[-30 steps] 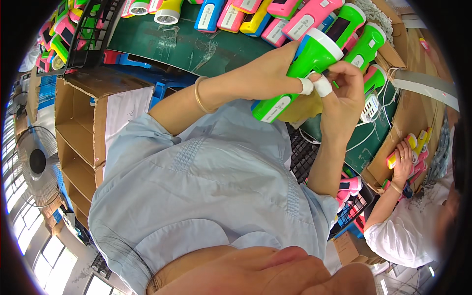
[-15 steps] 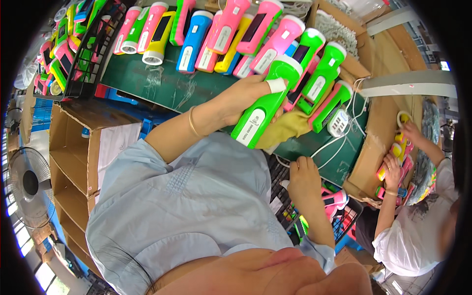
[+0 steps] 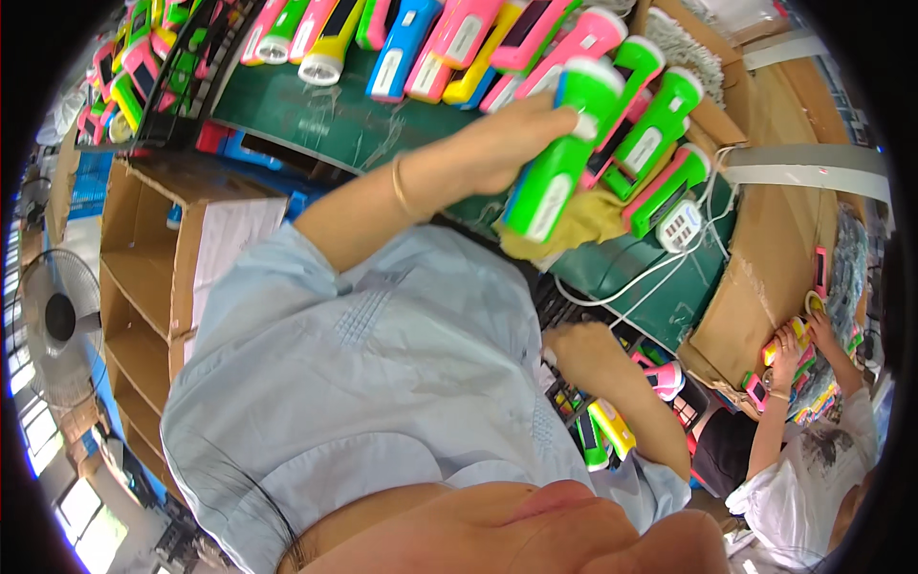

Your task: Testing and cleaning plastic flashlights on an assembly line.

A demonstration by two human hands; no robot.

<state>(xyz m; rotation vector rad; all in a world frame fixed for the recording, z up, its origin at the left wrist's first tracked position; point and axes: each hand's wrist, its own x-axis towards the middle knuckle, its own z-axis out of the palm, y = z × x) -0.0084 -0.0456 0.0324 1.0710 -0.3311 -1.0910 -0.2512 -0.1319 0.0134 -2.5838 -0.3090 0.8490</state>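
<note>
Clearly one green flashlight in the left hand, grip closed; right hand, grip unclear.

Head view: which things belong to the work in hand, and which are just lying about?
Likely in the work:
green flashlight, held in left hand
other flashlights on the table

Apparently just lying about:
white socket block
cardboard shelves
fan
</note>
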